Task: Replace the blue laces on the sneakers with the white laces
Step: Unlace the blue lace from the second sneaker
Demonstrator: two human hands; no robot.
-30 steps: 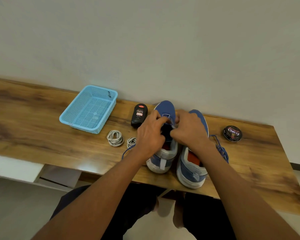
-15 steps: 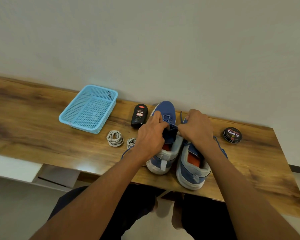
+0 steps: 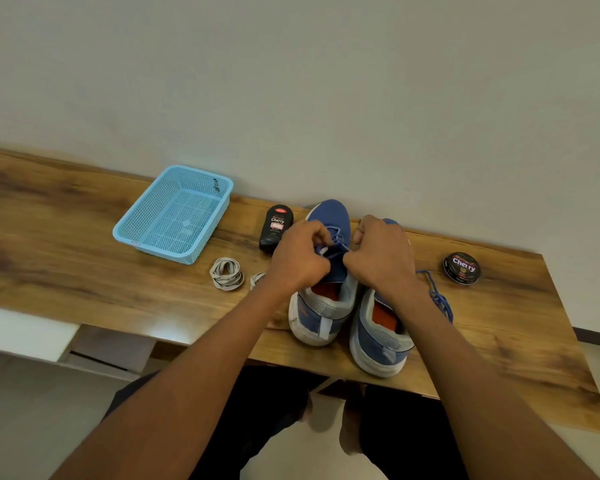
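two blue sneakers stand side by side on a wooden counter (image 3: 66, 244), heels toward the person. the left hand (image 3: 300, 259) and right hand (image 3: 383, 261) meet over the left sneaker (image 3: 321, 306), each grip curled and pinching its blue lace (image 3: 336, 237) near the tongue. the right sneaker (image 3: 381, 337) sits just beside it, with a loose blue lace (image 3: 439, 297) lying at its right. two coiled white laces (image 3: 226, 273) rest left of the hands. behind them sit a light blue basket (image 3: 174, 213), a black polish bottle (image 3: 276, 227) and, far right, a round polish tin (image 3: 462, 267).
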